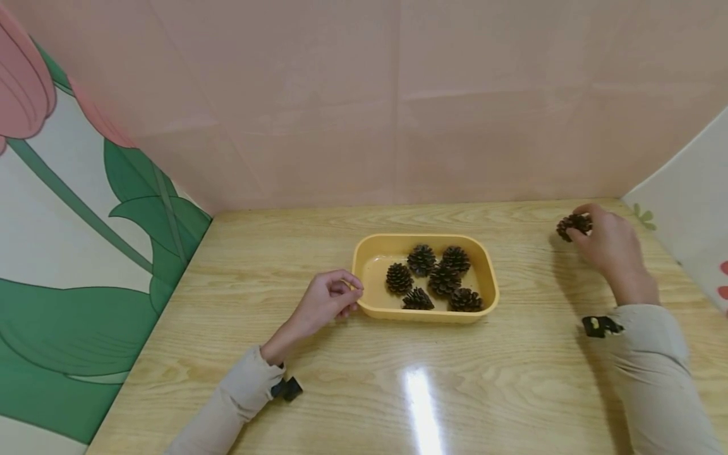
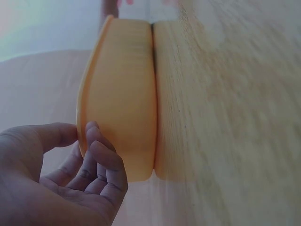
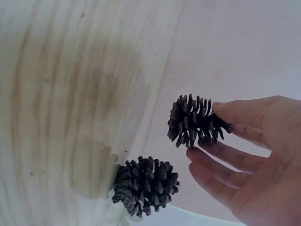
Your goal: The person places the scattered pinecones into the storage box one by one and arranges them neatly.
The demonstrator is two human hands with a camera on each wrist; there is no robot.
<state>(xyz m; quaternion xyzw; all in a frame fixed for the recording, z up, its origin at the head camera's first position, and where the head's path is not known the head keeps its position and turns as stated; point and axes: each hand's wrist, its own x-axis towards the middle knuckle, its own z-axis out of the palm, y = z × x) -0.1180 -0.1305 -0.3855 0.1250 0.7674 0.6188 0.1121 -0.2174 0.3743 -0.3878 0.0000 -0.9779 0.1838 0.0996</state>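
A yellow tray (image 1: 426, 316) with rounded corners stands on the table and holds several brown pine cones (image 1: 445, 279). My left hand (image 1: 330, 297) pinches the tray's left rim between thumb and fingers; the left wrist view shows the thumb on one side of the tray rim (image 2: 81, 110) and fingertips on the outer wall. At the back right, my right hand (image 1: 611, 246) grips a pine cone (image 3: 196, 121) by its fingertips, above the table. Below it in the right wrist view, a second pine cone (image 3: 146, 185) rests on the table; the head view does not clearly separate the two.
The light wooden table (image 1: 273, 246) meets a pink backdrop (image 1: 341, 126) behind the tray. A panel with large printed leaves (image 1: 74, 328) borders the left side, and a white panel (image 1: 694, 196) stands on the right.
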